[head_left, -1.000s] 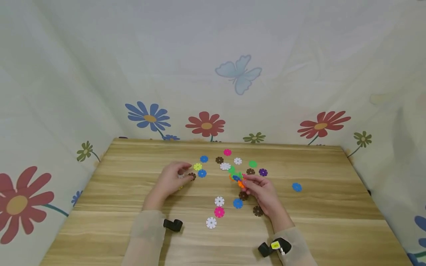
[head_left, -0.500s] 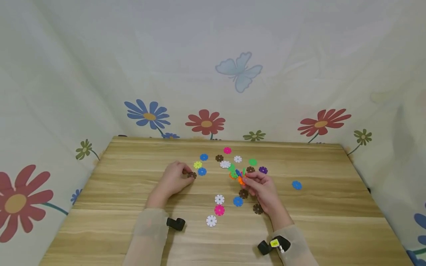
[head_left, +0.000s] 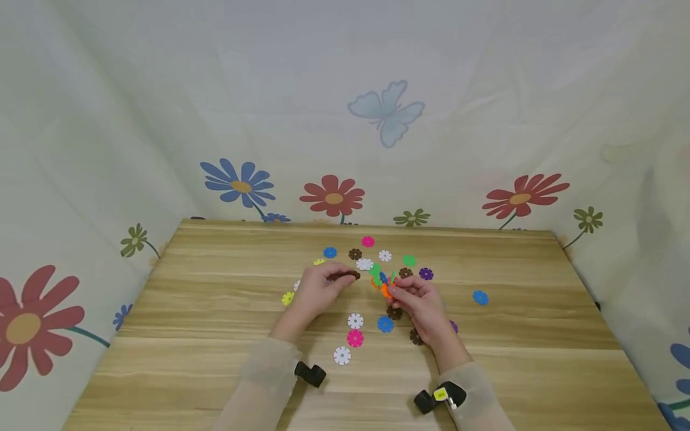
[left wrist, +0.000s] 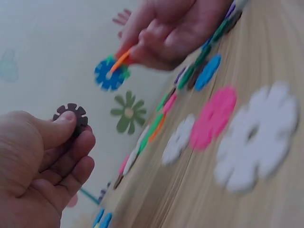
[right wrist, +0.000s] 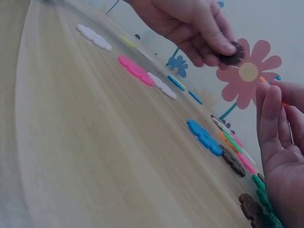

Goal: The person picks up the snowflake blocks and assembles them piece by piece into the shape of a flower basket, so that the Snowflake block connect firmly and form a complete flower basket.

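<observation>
Between thumb and fingers, my left hand (head_left: 317, 291) pinches a brown notched snowflake disc (left wrist: 71, 115), raised above the table. My right hand (head_left: 427, 310), a short way to the right, holds a small cluster of joined snowflake discs. A blue disc (left wrist: 109, 76) and an orange disc (left wrist: 120, 61) show in that cluster, along with some green. The brown disc and the cluster are apart in the left wrist view. Right-hand fingers hide part of the cluster. Below the hands lie a white disc (head_left: 355, 321), a pink disc (head_left: 355, 338) and a blue disc (head_left: 385, 324).
Loose discs of several colours are scattered over the wooden table (head_left: 517, 371). Behind the hands are a pink disc (head_left: 368, 242) and a green disc (head_left: 409, 261); a blue disc (head_left: 481, 297) lies farther right. A flowered cloth (head_left: 334, 120) hangs behind the table.
My left hand has lifted the brown disc and carried it right, closer to the right hand, uncovering yellow and white discs. The cluster in my right hand has turned slightly.
</observation>
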Tool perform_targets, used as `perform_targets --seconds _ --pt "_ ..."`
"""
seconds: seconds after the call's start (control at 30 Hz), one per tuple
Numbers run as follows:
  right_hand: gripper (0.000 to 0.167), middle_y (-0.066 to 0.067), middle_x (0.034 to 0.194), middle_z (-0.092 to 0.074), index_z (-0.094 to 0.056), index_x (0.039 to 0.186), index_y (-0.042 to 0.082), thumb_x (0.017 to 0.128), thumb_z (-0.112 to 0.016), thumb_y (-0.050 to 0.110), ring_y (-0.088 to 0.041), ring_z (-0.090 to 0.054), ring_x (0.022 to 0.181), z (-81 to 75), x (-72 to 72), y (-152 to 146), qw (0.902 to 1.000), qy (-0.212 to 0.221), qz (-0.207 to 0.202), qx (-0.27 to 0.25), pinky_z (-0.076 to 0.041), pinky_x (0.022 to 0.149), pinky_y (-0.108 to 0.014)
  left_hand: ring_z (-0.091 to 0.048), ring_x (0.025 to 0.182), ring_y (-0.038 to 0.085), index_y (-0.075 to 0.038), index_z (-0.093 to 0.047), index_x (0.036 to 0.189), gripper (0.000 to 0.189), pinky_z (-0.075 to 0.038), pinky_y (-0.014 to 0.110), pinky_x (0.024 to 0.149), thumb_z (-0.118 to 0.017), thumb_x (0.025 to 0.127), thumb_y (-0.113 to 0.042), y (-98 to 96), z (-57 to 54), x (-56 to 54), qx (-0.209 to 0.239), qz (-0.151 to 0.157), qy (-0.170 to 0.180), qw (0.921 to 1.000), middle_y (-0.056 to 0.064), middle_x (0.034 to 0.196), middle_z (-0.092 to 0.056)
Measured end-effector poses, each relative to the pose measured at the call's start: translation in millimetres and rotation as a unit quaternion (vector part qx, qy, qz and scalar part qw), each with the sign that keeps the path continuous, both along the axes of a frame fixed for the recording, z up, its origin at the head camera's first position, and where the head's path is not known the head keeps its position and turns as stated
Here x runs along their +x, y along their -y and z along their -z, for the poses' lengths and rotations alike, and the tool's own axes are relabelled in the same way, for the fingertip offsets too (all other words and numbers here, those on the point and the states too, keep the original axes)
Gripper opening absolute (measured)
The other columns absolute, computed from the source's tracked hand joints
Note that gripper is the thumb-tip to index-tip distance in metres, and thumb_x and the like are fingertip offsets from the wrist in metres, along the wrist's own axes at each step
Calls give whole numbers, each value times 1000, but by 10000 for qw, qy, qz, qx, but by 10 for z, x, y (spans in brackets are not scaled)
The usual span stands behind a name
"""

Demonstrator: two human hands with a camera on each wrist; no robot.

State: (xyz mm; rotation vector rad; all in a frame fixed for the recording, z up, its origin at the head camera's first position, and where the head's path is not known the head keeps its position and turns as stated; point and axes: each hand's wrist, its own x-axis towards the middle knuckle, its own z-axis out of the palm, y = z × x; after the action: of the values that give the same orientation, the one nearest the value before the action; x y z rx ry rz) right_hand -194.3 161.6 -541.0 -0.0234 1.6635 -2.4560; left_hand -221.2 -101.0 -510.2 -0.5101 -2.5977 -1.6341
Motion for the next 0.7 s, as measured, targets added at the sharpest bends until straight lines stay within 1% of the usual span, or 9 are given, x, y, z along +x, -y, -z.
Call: perform_targets --seconds 0.13,0.2,0.27,0.37,0.43,0.53,0.63,0.7 --pt "13 -6 94 -80 -70 104 3 98 -81 2 -16 -78 79 5 -1 30 9999 -69 -77 -128 -61 72 -23 -77 98 17 -9 -85 115 15 -64 31 86 -76 104 -10 -135 -24 55 164 257 64 9995 3 110 -82" --pt "15 -6 95 -80 -70 107 -1 98 -82 3 -16 -78 80 5 0 37 9998 -99 -82 -182 -62 72 -23 -76 101 16 -11 -85 116 15 -63 31 90 -77 104 -12 -164 -19 68 167 313 53 9994 1 112 -81" --pt "15 -6 95 -80 -71 108 -2 98 -81 2 -16 -78 80 1 0 43 9997 -144 -80 -206 -62 73 -23 -75 103 15 -13 -85 117 15 -63 31 91 -78 103 -14 -178 -4 70 183 355 5 9992 0 115 -81" --pt "9 -5 96 -80 -72 107 2 100 -75 -3 -16 -78 79 -3 -1 51 9996 -198 -101 -197 -62 73 -23 -74 104 13 -15 -85 117 15 -63 30 91 -77 104 -16 -188 19 69 153 473 15 9988 -3 116 -81" --pt "13 -5 96 -81 -73 106 6 102 -72 -6 -15 -78 79 -6 1 59 9996 -239 -85 -147 -63 73 -24 -75 105 13 -16 -85 118 15 -63 30 91 -77 105 -17 -193 36 65 153 605 6 9981 -3 118 -80" --pt "15 -5 97 -80 -74 105 7 102 -70 -7 -16 -78 78 -8 11 69 9996 -275 -10 -36 -63 74 -24 -75 108 13 -16 -85 118 16 -63 30 92 -76 105 -17 -201 42 74 139 768 9 9969 -2 120 -80" --pt "15 -5 97 -80 -74 105 6 103 -69 -7 -17 -77 77 -3 18 75 9996 -249 100 61 -63 73 -25 -75 109 14 -16 -86 118 16 -62 30 93 -76 106 -16 -207 41 88 15 851 -86 9963 -2 120 -80" --pt "15 -5 96 -80 -74 105 7 102 -69 -7 -16 -77 76 -2 17 74 9995 -239 137 124 -63 73 -25 -75 108 15 -14 -86 117 15 -62 32 94 -76 106 -16 -213 32 92 -125 899 -249 9956 -1 119 -80"
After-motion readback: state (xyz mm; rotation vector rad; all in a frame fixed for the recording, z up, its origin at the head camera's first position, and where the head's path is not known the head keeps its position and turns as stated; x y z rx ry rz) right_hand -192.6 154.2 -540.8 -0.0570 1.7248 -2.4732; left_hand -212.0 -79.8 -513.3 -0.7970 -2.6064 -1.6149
